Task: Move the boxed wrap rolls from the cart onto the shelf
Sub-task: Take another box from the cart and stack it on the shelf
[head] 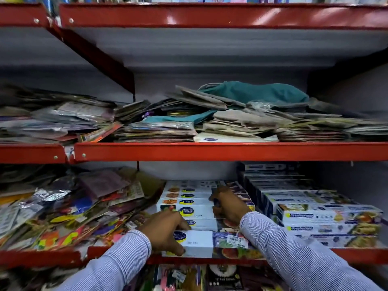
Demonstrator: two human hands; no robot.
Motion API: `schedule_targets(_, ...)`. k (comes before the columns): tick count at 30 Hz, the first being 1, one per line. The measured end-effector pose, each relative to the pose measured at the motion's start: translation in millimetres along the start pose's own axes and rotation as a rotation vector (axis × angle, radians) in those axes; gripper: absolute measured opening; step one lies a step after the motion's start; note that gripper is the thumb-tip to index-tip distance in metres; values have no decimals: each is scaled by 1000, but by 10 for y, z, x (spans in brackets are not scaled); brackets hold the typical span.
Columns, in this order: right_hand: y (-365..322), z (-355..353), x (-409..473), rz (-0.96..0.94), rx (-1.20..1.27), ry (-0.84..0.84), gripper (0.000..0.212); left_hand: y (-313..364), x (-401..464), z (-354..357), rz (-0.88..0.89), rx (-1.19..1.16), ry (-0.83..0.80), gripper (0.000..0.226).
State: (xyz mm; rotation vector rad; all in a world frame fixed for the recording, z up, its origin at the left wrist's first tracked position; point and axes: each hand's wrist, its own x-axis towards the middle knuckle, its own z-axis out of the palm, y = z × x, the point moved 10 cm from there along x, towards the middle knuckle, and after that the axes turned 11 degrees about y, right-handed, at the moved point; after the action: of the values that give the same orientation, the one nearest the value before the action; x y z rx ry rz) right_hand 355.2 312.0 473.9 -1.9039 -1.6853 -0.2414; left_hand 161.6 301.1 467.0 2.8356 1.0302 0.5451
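My left hand (165, 229) grips the left end of the front wrap box (201, 244), which lies at the red shelf's (210, 151) lower front lip. My right hand (227, 204) closes on a box in the stack (189, 198) just behind that front box.

One head-worn view, close up, facing the red shelf (210, 151) straight on; tilted slightly downward.

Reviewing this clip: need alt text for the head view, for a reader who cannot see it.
Both hands rest on white boxed wrap rolls stacked on a red shelf: the left hand grips the front box at the shelf edge, and the right hand lies on boxes farther back. More boxes sit to the right, loose packets to the left.
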Motion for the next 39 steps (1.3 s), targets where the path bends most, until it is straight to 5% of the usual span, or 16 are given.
schedule_targets(10, -59, -588, -43, -66, 37, 43, 26, -33, 476, -116, 26, -76, 59, 58)
schedule_targets(16, -77, -294, -427, -168, -102, -111, 62, -154, 631, -92, -35, -99, 170, 60)
schedule_targets(22, -41, -200, -490, -208, -93, 54, 45, -117, 507, -62, 80, 148, 358, 52)
schedule_targets(39, 76, -172, -516, -313, -149, 11, 52, -249, 398, 142, 35, 83, 384, 47)
